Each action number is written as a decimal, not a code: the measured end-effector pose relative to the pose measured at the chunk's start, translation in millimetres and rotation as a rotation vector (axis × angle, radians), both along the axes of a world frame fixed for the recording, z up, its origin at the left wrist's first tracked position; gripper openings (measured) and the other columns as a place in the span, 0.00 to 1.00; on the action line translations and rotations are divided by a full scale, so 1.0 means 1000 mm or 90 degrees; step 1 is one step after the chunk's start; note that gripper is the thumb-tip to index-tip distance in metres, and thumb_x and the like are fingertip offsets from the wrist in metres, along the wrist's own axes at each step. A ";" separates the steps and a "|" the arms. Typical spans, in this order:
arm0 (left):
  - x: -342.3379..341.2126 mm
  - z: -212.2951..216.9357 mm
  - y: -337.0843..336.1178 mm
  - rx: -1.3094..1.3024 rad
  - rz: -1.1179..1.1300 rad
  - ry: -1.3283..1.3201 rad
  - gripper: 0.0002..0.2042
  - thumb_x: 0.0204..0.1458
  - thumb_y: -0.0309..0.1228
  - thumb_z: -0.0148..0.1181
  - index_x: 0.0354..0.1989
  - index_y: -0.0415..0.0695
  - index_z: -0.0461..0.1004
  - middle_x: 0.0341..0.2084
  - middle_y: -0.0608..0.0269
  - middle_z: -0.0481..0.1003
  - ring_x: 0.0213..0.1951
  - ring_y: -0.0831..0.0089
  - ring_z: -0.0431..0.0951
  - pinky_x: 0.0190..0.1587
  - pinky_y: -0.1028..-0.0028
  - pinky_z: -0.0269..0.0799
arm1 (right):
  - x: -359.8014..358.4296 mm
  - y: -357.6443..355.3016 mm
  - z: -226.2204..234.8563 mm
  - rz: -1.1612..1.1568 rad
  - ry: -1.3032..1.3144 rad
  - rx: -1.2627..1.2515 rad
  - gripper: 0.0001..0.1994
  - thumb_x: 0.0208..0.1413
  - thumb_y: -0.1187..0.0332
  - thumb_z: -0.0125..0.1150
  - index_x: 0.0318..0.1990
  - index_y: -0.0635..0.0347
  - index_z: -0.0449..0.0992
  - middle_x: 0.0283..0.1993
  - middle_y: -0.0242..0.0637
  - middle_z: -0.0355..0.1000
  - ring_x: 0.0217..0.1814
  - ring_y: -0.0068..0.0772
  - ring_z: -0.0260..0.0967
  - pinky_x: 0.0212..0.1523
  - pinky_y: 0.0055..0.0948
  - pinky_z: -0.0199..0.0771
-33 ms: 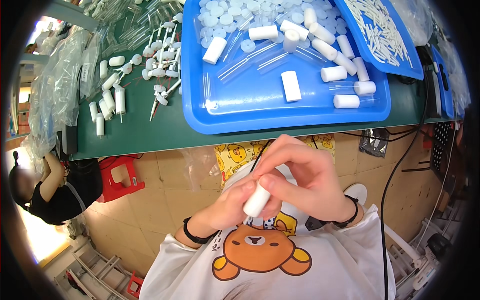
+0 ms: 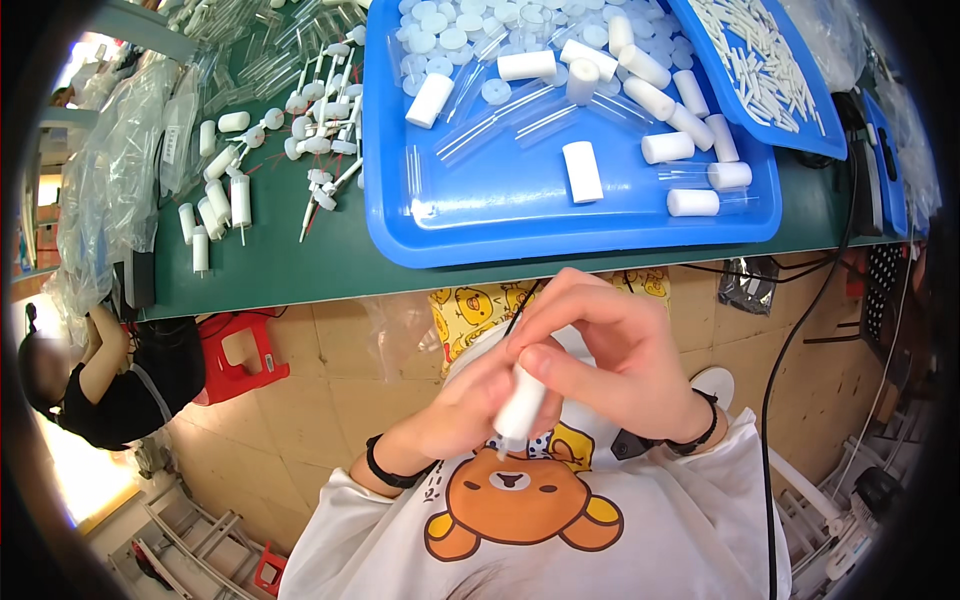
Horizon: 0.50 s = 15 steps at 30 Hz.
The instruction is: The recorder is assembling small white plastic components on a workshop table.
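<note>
In front of my shirt, a small white cylinder [image 2: 521, 402] slants between my two hands. My left hand [image 2: 465, 405] is closed around it from the left. My right hand [image 2: 615, 355] bends over from the right, its thumb and fingertips pinching at the cylinder's upper end. The lower end shows a clear rim with a small pale tip sticking out. What lies under my right fingertips is hidden.
A blue tray [image 2: 470, 252] on the green table holds white cylinders [image 2: 581, 172], clear tubes and translucent discs [image 2: 440, 38]. A second blue tray holds short white tubes [image 2: 760, 70]. Assembled pieces [image 2: 315, 145] lie left. Beyond a red stool [image 2: 245, 355], another person sits.
The white cylinder has shifted slightly between my fingers, and its clear lower end with the pale tip shows more plainly. My hands have barely moved.
</note>
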<state>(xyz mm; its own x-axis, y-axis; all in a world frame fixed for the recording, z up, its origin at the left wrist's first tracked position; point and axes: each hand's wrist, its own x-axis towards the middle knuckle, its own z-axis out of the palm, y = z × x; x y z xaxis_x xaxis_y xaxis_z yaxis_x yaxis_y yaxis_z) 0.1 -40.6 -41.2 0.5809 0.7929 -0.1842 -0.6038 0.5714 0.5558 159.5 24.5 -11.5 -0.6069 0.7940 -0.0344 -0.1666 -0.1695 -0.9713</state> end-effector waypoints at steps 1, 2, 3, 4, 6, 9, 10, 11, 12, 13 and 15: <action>0.003 0.001 -0.002 0.017 0.042 0.046 0.21 0.55 0.47 0.47 0.42 0.39 0.62 0.28 0.64 0.67 0.28 0.79 0.64 0.33 0.79 0.61 | -0.001 0.001 0.001 -0.011 0.021 -0.022 0.06 0.51 0.75 0.59 0.36 0.66 0.75 0.37 0.37 0.70 0.40 0.24 0.68 0.42 0.25 0.66; 0.004 0.002 -0.003 0.033 0.084 0.092 0.18 0.55 0.44 0.50 0.41 0.40 0.62 0.29 0.65 0.67 0.29 0.79 0.64 0.33 0.79 0.62 | -0.001 0.002 0.003 -0.021 0.043 -0.043 0.05 0.51 0.75 0.59 0.36 0.66 0.75 0.36 0.36 0.70 0.38 0.24 0.68 0.40 0.24 0.67; 0.002 0.004 -0.001 0.018 0.057 0.080 0.15 0.55 0.40 0.51 0.41 0.41 0.62 0.30 0.64 0.67 0.30 0.79 0.65 0.35 0.78 0.63 | 0.000 0.003 0.003 -0.026 0.065 -0.122 0.05 0.52 0.75 0.59 0.36 0.67 0.75 0.35 0.36 0.70 0.37 0.23 0.68 0.39 0.22 0.67; -0.002 0.007 0.001 0.003 0.030 0.069 0.13 0.55 0.37 0.52 0.42 0.41 0.61 0.32 0.64 0.67 0.32 0.79 0.66 0.36 0.78 0.63 | 0.001 0.004 0.004 -0.030 0.087 -0.201 0.05 0.52 0.75 0.59 0.36 0.67 0.75 0.34 0.35 0.71 0.35 0.22 0.68 0.37 0.21 0.67; -0.006 0.002 0.001 -0.015 0.014 0.019 0.12 0.55 0.28 0.53 0.46 0.41 0.61 0.36 0.65 0.67 0.37 0.77 0.68 0.40 0.77 0.65 | 0.003 0.007 0.007 -0.028 0.109 -0.319 0.05 0.53 0.75 0.58 0.35 0.68 0.74 0.34 0.35 0.70 0.33 0.21 0.68 0.34 0.19 0.66; 0.005 0.010 0.001 0.029 0.129 0.088 0.14 0.52 0.25 0.55 0.46 0.40 0.62 0.37 0.64 0.66 0.39 0.76 0.68 0.41 0.75 0.65 | 0.000 0.008 0.006 -0.021 0.089 -0.331 0.05 0.52 0.76 0.58 0.35 0.68 0.74 0.35 0.35 0.68 0.34 0.21 0.68 0.33 0.19 0.66; 0.009 0.013 0.000 0.036 0.157 0.111 0.15 0.51 0.24 0.56 0.46 0.40 0.62 0.38 0.64 0.66 0.40 0.76 0.68 0.42 0.75 0.66 | -0.002 0.006 0.003 -0.036 0.073 -0.266 0.04 0.52 0.76 0.58 0.35 0.68 0.74 0.35 0.35 0.67 0.35 0.21 0.67 0.34 0.19 0.65; 0.010 0.015 0.000 0.035 0.171 0.133 0.15 0.51 0.23 0.57 0.45 0.40 0.62 0.38 0.64 0.66 0.41 0.76 0.68 0.42 0.74 0.66 | -0.006 0.002 0.000 -0.050 0.057 -0.201 0.04 0.52 0.76 0.58 0.35 0.68 0.74 0.35 0.35 0.67 0.35 0.21 0.67 0.35 0.19 0.65; 0.009 0.017 0.000 0.037 0.187 0.160 0.14 0.50 0.22 0.57 0.45 0.39 0.63 0.38 0.64 0.66 0.41 0.77 0.67 0.42 0.74 0.66 | -0.010 -0.001 -0.001 -0.062 0.046 -0.134 0.04 0.52 0.77 0.58 0.35 0.67 0.74 0.36 0.35 0.67 0.36 0.21 0.66 0.36 0.20 0.65; 0.004 0.016 0.002 0.055 0.165 0.185 0.15 0.50 0.22 0.57 0.45 0.39 0.63 0.38 0.63 0.67 0.41 0.77 0.68 0.42 0.74 0.66 | -0.012 -0.003 0.000 -0.076 0.058 -0.155 0.04 0.52 0.77 0.57 0.35 0.67 0.74 0.35 0.35 0.66 0.37 0.21 0.66 0.37 0.20 0.64; -0.009 0.012 0.003 0.093 0.123 0.237 0.15 0.51 0.22 0.56 0.46 0.38 0.63 0.38 0.62 0.67 0.40 0.77 0.69 0.42 0.74 0.66 | -0.015 -0.006 0.001 -0.101 0.083 -0.198 0.04 0.52 0.78 0.57 0.35 0.67 0.74 0.35 0.35 0.66 0.38 0.22 0.64 0.39 0.21 0.63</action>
<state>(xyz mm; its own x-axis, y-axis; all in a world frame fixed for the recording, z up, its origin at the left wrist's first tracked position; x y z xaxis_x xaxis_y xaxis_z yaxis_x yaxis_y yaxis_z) -9.2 -37.2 -29.4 0.3353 0.9133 -0.2312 -0.4353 0.3678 0.8217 145.0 18.9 -10.8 -0.4928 0.8421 -0.2192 -0.3327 -0.4151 -0.8468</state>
